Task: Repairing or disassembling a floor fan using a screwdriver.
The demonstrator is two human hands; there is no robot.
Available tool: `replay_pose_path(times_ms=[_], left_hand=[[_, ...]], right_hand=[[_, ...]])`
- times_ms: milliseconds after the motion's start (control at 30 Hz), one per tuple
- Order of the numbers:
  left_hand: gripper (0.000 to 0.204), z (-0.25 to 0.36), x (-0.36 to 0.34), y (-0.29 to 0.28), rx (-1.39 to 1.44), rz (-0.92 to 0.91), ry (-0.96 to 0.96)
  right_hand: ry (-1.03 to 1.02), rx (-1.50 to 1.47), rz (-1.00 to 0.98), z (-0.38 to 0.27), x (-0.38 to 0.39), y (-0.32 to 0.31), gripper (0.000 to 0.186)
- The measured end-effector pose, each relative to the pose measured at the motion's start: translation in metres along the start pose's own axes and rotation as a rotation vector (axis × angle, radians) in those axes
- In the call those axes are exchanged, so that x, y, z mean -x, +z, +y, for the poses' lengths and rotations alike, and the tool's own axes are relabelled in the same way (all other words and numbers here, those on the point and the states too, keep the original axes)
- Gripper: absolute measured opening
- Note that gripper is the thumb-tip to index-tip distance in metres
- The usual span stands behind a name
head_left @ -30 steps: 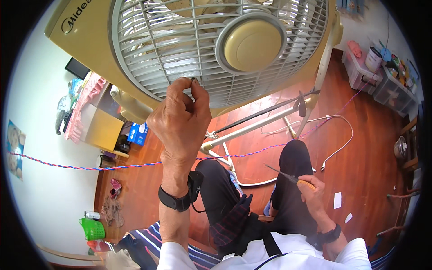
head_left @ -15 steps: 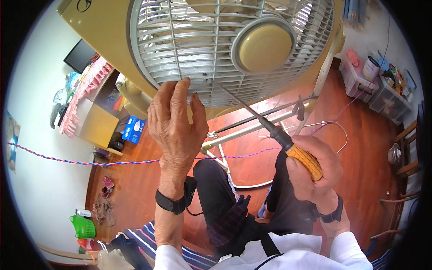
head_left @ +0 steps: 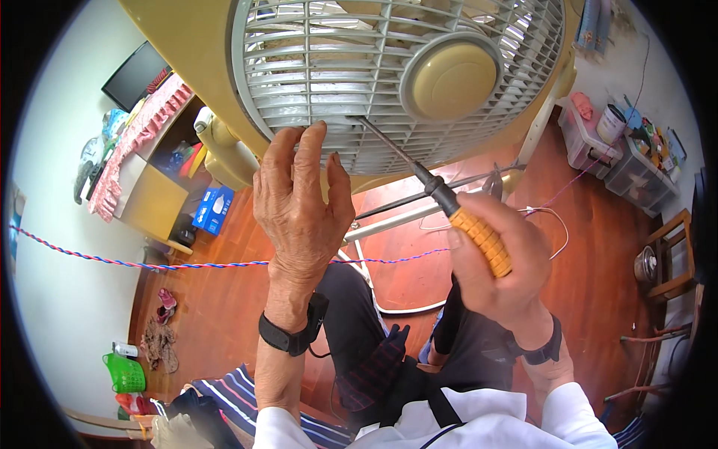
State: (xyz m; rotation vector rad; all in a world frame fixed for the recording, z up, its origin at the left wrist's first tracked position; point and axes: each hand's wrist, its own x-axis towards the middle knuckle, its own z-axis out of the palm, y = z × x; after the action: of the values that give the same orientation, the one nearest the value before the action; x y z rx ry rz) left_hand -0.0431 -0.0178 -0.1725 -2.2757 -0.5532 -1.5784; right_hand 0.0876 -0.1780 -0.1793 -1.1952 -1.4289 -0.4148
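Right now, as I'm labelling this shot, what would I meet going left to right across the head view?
Green basket, blue box, left hand, orange-handled screwdriver held in the right hand, clear bin with something pink on it, metal pot.

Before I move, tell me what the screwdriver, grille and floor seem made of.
Screwdriver: shaft apparently metal, by its dull grey gleam; yellow handle matte plastic or rubber, by its raised grid. Grille: probably satin grey plastic, by its molded-looking slats. Floor: glossy wood or laminate, by its reddish planks and sheen.
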Motion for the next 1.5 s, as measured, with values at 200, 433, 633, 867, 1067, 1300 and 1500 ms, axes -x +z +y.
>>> replay_pose_path(times_ms=[200,433,633,867,1067,1300,1500], left_hand=[[0.037,-0.002,0.001,0.000,0.034,0.006,-0.001],[0.038,0.000,0.003,0.003,0.094,0.003,-0.057],[0.039,0.003,0.002,0.005,0.101,-0.012,-0.090],[0.039,0.003,0.002,0.005,0.107,0.000,-0.065],[0.040,0.002,0.003,0.003,0.108,-0.013,-0.072],[0.040,0.007,0.000,0.006,0.062,-0.005,-0.107],[0.039,0.012,-0.001,0.006,0.035,-0.035,-0.139]], right_hand=[[0.538,-0.396,0.004,-0.002,0.014,-0.021,0.023],[0.471,-0.289,0.015,0.001,0.020,-0.022,0.023],[0.098,-0.062,0.035,0.003,0.011,-0.011,0.027],[0.022,0.106,-0.034,-0.007,0.012,0.001,0.029],[0.107,-0.080,0.051,-0.005,0.009,0.009,0.025],[0.290,-0.233,0.012,0.005,0.007,0.004,0.024],[0.588,-0.483,0.021,0.004,0.010,0.007,0.023]])
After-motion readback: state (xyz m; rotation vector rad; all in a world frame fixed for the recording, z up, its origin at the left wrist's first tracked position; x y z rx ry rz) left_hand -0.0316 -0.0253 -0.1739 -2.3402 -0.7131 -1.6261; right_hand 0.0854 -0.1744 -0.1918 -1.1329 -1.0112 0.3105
